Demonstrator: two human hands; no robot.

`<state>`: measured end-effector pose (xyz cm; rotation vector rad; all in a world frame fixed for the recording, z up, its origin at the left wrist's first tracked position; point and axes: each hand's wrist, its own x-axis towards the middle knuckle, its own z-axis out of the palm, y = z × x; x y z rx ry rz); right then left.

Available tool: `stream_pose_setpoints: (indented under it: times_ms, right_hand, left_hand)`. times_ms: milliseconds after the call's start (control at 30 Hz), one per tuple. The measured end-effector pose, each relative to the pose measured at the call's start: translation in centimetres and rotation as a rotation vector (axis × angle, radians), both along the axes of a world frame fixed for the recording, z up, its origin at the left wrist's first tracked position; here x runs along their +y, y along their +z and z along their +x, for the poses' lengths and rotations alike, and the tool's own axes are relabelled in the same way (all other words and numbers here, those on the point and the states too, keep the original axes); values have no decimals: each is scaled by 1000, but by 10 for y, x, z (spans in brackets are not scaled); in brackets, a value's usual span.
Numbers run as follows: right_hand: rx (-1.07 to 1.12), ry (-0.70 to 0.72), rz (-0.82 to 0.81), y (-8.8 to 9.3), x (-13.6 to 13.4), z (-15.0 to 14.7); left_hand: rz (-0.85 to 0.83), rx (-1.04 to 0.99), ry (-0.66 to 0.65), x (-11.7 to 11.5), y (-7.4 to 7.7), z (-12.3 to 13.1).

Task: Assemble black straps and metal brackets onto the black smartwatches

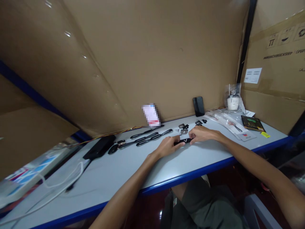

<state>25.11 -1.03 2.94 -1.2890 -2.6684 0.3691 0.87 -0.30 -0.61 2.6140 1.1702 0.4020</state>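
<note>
Both my hands rest on the grey table (114,171) around a small black elongated part (182,142). My left hand (168,146) pinches its left end, fingers closed. My right hand (201,133) grips its right end with curled fingers. Just behind the hands lie several small black and grey pieces (183,128). Three long black strips (152,136) lie to the left of the hands.
A black phone (198,106) leans on the cardboard wall. Clear plastic bags (226,121), a white cup in a bag (233,101) and a dark card (252,123) lie at right. A black box (100,147) and white cable (64,181) lie at left.
</note>
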Motion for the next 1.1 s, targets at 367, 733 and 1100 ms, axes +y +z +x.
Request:
stream_pose_setpoints:
  times_ms: [367, 733, 1100]
  right_hand:
    - [52, -20, 50, -1, 2, 0]
    - [78, -23, -30, -4, 1, -3]
    - [8, -19, -121, 7, -2, -21]
  left_hand:
    - [1, -8, 1, 2, 2, -1]
    - [0, -6, 24, 1, -1, -2]
    - [12, 75, 8, -4, -2, -9]
